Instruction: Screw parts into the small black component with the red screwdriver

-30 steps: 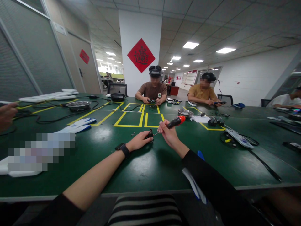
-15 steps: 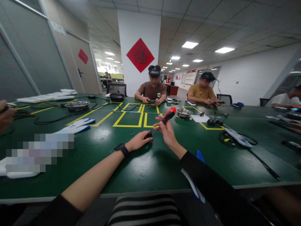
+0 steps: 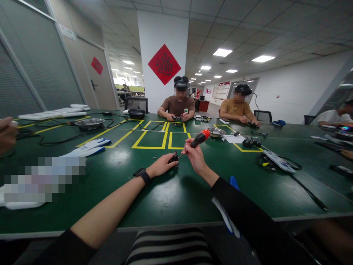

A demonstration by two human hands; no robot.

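A small black part with a metallic top (image 3: pixel 175 156) rests on the green table, and the fingers of my left hand (image 3: pixel 163 165) are closed around its side. My right hand (image 3: pixel 195 158) pinches a screwdriver (image 3: pixel 199 139) with a red and black handle. The tool is tilted, handle up to the right, and its thin shaft points down left at the black part. Whether the tip touches it is too small to tell. Just left of the part lie several tiny screws (image 3: pixel 154 157).
White-and-blue gloves (image 3: pixel 91 146) lie at left, near a metal bowl (image 3: pixel 89 123). Another metal bowl (image 3: pixel 216 132), black blocks (image 3: pixel 252 142) and a cable bundle (image 3: pixel 266 162) sit at right. Co-workers sit across the table. A blue-and-white item (image 3: pixel 226 217) hangs at the front edge.
The screwdriver's handle has tipped lower and to the right. My right fingers, more spread before, have drawn in around it. My left hand and the black part stay nearly still.
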